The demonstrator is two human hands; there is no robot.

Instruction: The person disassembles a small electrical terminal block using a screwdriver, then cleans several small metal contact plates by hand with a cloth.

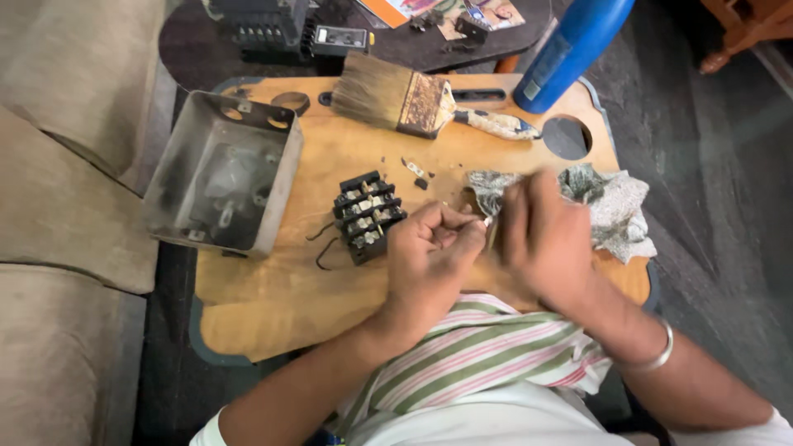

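Both hands meet at centre of the wooden lap board [273, 310]. Left hand [429, 248] — fingers curled shut, pinching a small metal part [487, 221], approx. at its 2 o'clock; part too small to identify. Right hand [541, 239] is blurred, fingers closed over the same spot and onto the near edge of the rag [615, 206]; exact grip on rag vs. part cannot be told.

Progress, judged from layout: the black terminal block [368, 216] sits out of the grey metal box [219, 182], which lies open and apart at the block's 9 o'clock — so stripping-down looks done. Wiping of small parts appears under way; block not yet back in the box.

Surroundings: wide paintbrush [413, 101] at 12 o'clock of the hands, untouched. Blue bottle [570, 49] at 1 o'clock, leaning over board edge. Loose black chips [415, 172] and wire bits btwn brush and block. Black electrical unit [273, 29] on dark table beyond.

Obstructions: chips lie close to work spot; bottle overhangs the board's far corner.
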